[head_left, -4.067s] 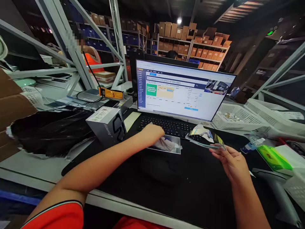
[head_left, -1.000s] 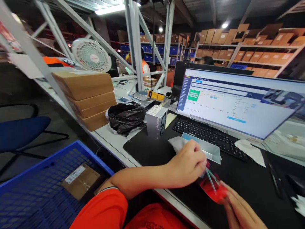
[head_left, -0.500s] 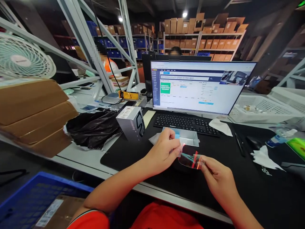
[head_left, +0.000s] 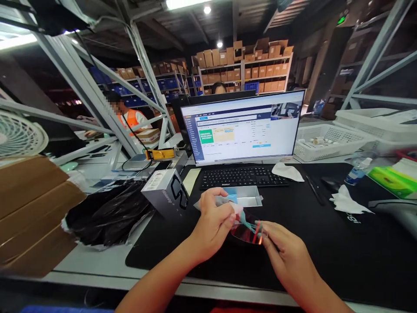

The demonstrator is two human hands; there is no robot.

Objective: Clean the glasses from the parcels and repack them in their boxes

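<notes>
A dark, mirrored goggle lens (head_left: 245,234) with red and teal reflections is held low over the black desk mat (head_left: 195,265). My left hand (head_left: 213,224) is closed, thumb and fingers pinched at its left end, where something pale and pinkish shows. My right hand (head_left: 286,245) grips the opposite end between thumb and fingers. Just beyond my left hand lies an open, shallow silver-grey box (head_left: 249,199) with a light blue patch inside. To the left stands a grey carton (head_left: 166,195) printed with a pair of goggles.
Behind the hands are a keyboard (head_left: 241,176) and a lit monitor (head_left: 234,134). Crumpled tissues (head_left: 347,201), a pen (head_left: 314,189) and a small bottle (head_left: 356,171) lie right. A black plastic bag (head_left: 104,213) and brown cartons (head_left: 29,217) crowd the left. A co-worker in orange (head_left: 132,117) sits beyond.
The head view has tilted up and shifted, so the scene sits lower and further left. Both hands still hold the lens, which is turned slightly, and more pale pinkish material shows by my left fingers.
</notes>
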